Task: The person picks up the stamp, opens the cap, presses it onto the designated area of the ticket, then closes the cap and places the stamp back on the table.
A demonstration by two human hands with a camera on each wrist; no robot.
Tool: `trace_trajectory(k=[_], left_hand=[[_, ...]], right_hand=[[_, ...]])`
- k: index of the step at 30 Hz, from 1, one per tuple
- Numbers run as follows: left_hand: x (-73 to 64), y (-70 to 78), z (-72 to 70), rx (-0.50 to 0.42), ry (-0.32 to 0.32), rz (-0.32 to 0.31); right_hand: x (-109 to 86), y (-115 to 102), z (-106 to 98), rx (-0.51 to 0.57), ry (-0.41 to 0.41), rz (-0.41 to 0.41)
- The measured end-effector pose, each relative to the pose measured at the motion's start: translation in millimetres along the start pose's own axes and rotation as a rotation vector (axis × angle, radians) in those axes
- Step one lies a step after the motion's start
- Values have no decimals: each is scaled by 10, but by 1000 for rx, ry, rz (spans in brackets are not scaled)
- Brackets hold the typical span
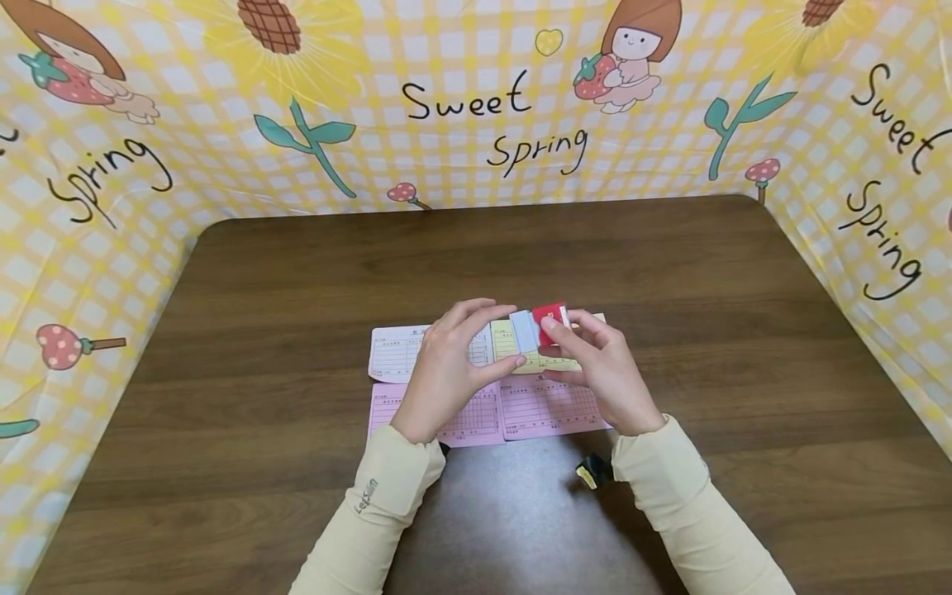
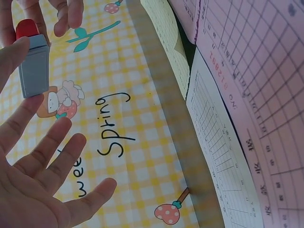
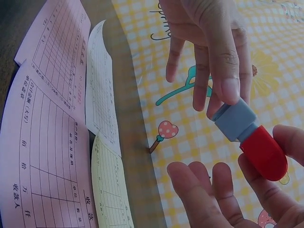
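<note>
hovering above the forms (image 1: 546, 405), stamp (image 1: 537, 327) held between both hands, left hand (image 1: 446, 368) pinching its grey body with thumb and forefinger, other fingers spread, right hand (image 1: 606, 372) gripping the red cap at fingertips

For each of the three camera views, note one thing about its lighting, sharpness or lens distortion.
Head view: even, soft light, with the brown wooden table bowed by a wide lens. Left wrist view: the left hand is close and slightly soft, and the pink printed forms look washed out. Right wrist view: the grey-and-red plastic stamp is sharp, with a faint sheen on the red part.
</note>
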State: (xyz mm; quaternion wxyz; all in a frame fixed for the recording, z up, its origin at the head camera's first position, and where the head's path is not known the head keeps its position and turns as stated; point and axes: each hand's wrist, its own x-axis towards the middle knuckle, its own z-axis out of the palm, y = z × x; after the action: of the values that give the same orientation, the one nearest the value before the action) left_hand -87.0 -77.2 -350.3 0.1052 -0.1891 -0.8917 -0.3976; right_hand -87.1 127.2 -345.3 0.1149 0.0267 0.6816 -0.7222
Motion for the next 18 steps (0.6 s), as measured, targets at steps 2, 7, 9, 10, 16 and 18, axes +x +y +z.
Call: trace_trajectory(k=[2, 7, 9, 10, 16, 18], left_hand=[[3, 5, 5, 2, -2, 0], [1, 10, 17, 10, -2, -6], [0, 11, 22, 11, 1, -7], [-1, 12, 25, 13, 4, -6], [1, -2, 43, 30, 23, 9], [2, -6, 45, 35, 25, 13]], right_hand=[[-4, -1, -3, -1, 0, 1], [-4, 0, 3, -2, 2, 7], [-2, 5, 4, -1, 1, 8], [-1, 7, 5, 0, -1, 8], [5, 23, 5, -3, -5, 7], [3, 23, 4, -10, -4, 9]])
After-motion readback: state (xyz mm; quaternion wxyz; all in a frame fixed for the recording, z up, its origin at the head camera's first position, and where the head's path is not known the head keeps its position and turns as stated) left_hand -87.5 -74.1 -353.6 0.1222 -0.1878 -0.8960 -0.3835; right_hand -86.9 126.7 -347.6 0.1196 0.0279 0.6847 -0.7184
